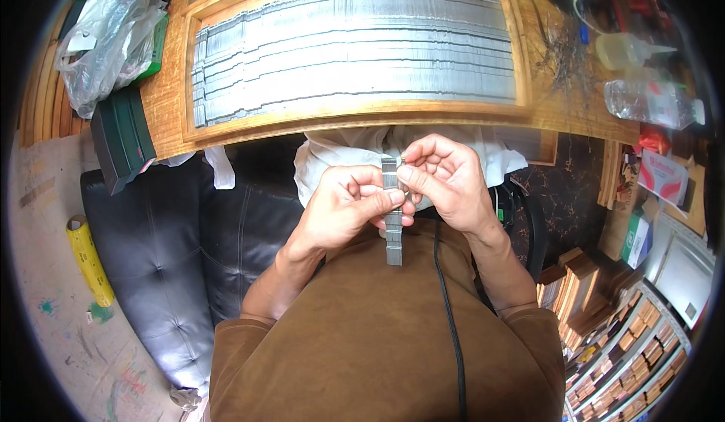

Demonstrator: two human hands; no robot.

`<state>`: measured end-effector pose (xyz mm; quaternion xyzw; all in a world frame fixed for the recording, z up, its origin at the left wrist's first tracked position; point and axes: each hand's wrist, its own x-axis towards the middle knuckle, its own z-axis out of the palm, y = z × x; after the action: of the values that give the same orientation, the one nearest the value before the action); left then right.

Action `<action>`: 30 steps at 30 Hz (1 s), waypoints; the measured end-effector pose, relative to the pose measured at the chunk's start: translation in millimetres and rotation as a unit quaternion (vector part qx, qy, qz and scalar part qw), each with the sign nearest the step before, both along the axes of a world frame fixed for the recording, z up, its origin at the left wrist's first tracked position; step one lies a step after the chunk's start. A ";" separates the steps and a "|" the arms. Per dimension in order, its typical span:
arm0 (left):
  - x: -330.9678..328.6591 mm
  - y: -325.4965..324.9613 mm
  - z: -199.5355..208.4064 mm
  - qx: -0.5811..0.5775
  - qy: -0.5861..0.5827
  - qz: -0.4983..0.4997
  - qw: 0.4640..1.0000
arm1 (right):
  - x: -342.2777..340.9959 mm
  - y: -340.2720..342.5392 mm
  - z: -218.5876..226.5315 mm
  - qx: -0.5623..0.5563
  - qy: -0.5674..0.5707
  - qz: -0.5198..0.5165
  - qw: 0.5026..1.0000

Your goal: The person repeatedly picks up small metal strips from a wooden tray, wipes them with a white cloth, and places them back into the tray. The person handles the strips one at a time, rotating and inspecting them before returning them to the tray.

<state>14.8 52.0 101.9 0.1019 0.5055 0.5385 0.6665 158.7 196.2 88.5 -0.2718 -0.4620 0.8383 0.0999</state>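
In front of my brown shirt I hold up a narrow grey bundle of thin metal strips (pixel 393 244), crossed by pale lines at several points along its length. My left hand (pixel 343 203) is closed round its middle, with the thumb lying across the front. At the bundle's upper end, my right hand (pixel 447 184) pinches with thumb and forefinger along the right edge. Whether a separate small piece sits in that pinch is too small to tell. Just beyond my hands, a wooden frame tray (pixel 355 112) holds tightly packed rows of similar grey metal strips (pixel 355 48).
A wooden table (pixel 168 75) carries the tray, a clear plastic bag (pixel 113 44), a plastic bottle (pixel 653 103) and loose dark wires (pixel 563 56). White cloth (pixel 325 150) hangs below its edge. Left are a black padded seat (pixel 151 263) and a yellow roll (pixel 89 260); shelving (pixel 634 354) stands lower right.
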 end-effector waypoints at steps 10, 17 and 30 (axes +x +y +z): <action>-1.1 -0.4 -0.1 0.010 0.020 -0.009 1.000 | -1.8 0.7 4.4 0.028 -0.054 0.017 0.998; 1.8 -3.2 -5.3 0.001 0.049 -0.019 0.999 | -2.8 2.3 8.7 0.053 -0.088 0.040 0.994; 3.5 -5.5 -0.6 0.000 0.041 0.017 0.999 | 33.6 81.9 48.9 0.294 -0.055 -0.121 0.946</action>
<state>18.4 46.5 101.3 0.1153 0.5341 0.5450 0.6360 192.4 278.1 137.4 -0.3301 -0.6564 0.6304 0.2504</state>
